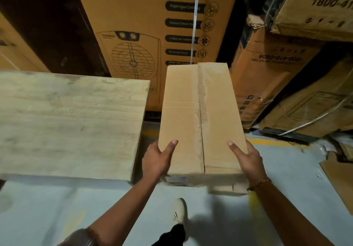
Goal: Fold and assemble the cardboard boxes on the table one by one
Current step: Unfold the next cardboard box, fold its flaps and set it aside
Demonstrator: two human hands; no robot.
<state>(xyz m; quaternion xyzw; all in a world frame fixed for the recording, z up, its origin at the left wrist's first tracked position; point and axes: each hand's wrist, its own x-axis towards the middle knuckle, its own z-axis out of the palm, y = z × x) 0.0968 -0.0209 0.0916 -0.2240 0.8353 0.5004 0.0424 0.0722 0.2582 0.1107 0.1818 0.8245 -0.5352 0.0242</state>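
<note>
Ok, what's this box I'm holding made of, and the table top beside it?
The box looks like corrugated cardboard, plain brown and matte: a torn strip along its top seam bares the ribbed fluting. The table top looks like wood, perhaps plywood or a wood-print laminate, pale and dull: streaky grain and scuffed patches show.

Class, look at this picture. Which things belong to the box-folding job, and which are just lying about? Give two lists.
Part of the job:
box, held beside the table
left hand, gripping its left edge
right hand, gripping its right edge
table

Just lying about:
printed carton behind
stacked cartons at the right
flat cardboard on the floor
</note>
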